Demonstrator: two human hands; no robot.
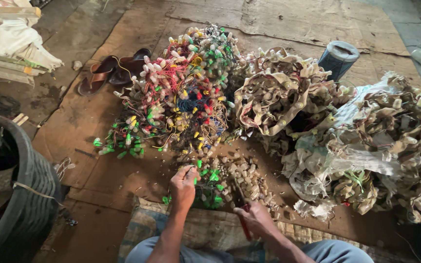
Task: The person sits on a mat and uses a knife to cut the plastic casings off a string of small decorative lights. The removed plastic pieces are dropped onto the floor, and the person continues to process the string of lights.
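My left hand [183, 184] pinches a green-capped wire bundle [209, 181] just right of its fingers; my right hand [253, 217] grips red-handled cutters [242, 214], blades toward the bundle.

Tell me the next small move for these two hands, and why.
Probably bring the red-handled cutter in the right hand up to the green-capped wire bunch pinched by the left hand; the blades sit just beside it, not yet on a wire.

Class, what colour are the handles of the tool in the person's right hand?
Red, seen in the head view: the tool in the right hand.
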